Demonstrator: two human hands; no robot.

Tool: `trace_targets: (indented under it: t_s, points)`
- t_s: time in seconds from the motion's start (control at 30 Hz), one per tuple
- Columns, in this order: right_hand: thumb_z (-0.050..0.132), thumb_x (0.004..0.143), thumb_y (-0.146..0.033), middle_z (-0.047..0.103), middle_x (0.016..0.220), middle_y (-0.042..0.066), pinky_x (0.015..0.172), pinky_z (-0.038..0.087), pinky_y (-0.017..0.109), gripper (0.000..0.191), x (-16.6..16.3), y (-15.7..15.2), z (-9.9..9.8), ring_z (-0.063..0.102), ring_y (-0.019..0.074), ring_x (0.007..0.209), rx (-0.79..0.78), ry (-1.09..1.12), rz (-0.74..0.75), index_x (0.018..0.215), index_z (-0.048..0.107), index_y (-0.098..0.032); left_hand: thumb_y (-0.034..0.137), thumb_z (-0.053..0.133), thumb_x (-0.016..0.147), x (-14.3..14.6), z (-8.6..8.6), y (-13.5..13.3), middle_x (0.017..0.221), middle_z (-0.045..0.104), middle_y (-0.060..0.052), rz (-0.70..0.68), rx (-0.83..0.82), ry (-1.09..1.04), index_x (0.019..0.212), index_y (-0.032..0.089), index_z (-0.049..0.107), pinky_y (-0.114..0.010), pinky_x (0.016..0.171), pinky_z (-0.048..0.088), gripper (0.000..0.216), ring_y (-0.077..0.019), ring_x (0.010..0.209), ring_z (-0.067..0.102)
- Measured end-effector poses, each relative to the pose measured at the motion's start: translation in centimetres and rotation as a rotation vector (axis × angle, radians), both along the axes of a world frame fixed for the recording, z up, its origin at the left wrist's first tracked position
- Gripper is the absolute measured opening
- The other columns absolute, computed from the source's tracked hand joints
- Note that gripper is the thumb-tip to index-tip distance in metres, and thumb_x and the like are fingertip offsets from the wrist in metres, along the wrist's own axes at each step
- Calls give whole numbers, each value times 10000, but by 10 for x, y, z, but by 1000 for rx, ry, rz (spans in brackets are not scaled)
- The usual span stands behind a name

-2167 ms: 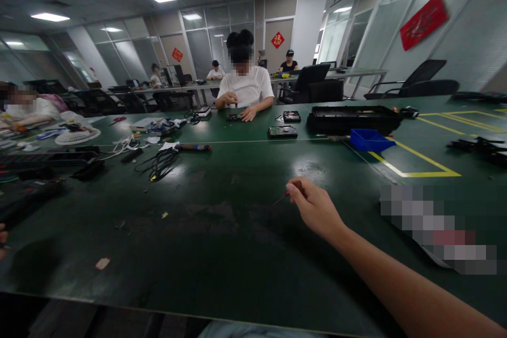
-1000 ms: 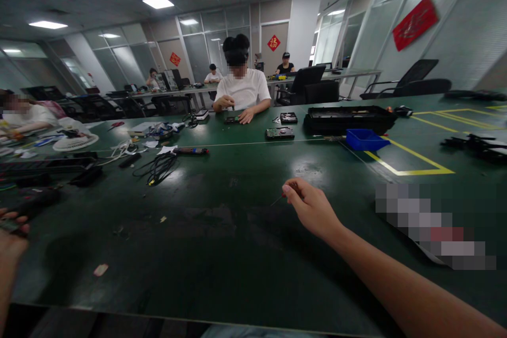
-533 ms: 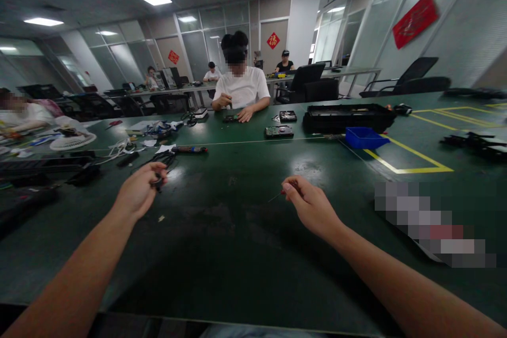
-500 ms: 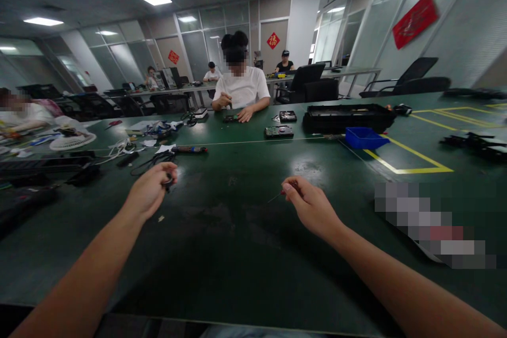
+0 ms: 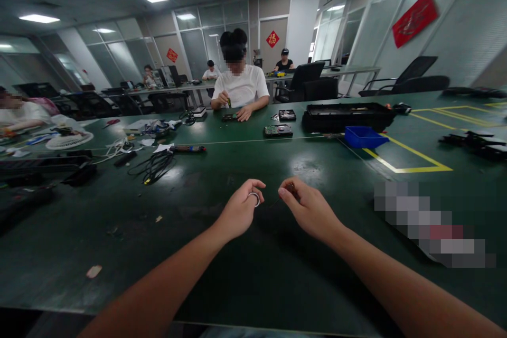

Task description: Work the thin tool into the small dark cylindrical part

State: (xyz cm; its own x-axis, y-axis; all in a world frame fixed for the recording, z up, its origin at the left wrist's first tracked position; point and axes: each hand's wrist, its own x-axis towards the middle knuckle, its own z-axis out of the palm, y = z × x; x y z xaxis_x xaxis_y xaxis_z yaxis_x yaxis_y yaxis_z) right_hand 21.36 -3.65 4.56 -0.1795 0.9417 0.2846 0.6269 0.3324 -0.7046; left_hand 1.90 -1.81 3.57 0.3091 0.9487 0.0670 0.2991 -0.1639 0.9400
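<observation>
My left hand (image 5: 237,211) is above the middle of the green table, its fingers curled around a small silver-rimmed round part (image 5: 254,199) with a dark centre. Just to its right, my right hand (image 5: 311,203) pinches what looks like a small screwdriver, its thin shaft (image 5: 276,201) pointing left and down. Most of that tool is hidden by the fingers. A narrow gap separates the two hands, and the shaft tip is close to the round part without visible contact.
Beyond my hands are hard drives (image 5: 278,130), a blue bin (image 5: 364,137) and a long black housing (image 5: 348,115). Coiled black cable (image 5: 155,166) and a dark-handled tool (image 5: 190,149) lie left. A blurred-out object (image 5: 428,227) is at right. A co-worker (image 5: 241,87) sits opposite.
My left hand has swung right with the round part, from near the cable to beside my right hand. The part now shows its silver rim. The right hand has barely moved.
</observation>
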Motion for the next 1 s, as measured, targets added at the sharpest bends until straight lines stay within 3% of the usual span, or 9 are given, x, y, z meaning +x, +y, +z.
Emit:
trace_targets:
  t_s: [0.2,0.37,0.5,0.7,0.83,1.0]
  points:
    - [445,975,-346,656,789,24,627,435,317,201,1,-2,2,607,182,698,13,-19,38,953,597,-216,61,501,736,-13,-19,-4,1072,601,-59,-122,159,307,1230,236,546,-392,998,420,527,-226,1059,537]
    - [458,973,-400,683,814,32,645,467,322,246,3,-2,3,635,190,735,23,25,23,959,626,-220,102,534,854,-21,-29,10,1165,613,-72,37,218,269,1195,221,588,-406,1025,432,365,-224,1101,564]
    - [515,946,-416,682,778,22,642,470,319,241,2,-2,3,633,183,701,43,33,-1,912,648,-218,115,655,831,-27,-33,21,1255,584,-52,92,280,257,1090,234,653,-412,1107,369,285,-225,1211,519]
    - [538,936,-401,739,917,50,705,517,344,270,3,-3,1,687,211,817,73,83,-27,1081,669,-216,147,702,825,-28,-35,22,1228,621,-53,176,179,194,1294,257,561,-417,1062,417,501,-221,1147,571]
    - [545,935,-393,755,1003,70,764,550,383,293,4,-2,-1,711,231,891,51,152,-5,1150,648,-223,157,713,820,-27,-33,21,1210,639,-49,136,244,229,1152,240,658,-419,1064,411,347,-233,1160,565]
    - [551,939,-389,755,1000,73,806,556,409,248,4,-2,-4,716,236,906,55,210,10,1099,651,-227,191,709,834,-27,-30,20,1222,642,-31,57,272,224,1199,273,645,-417,1072,407,379,-227,1168,566]
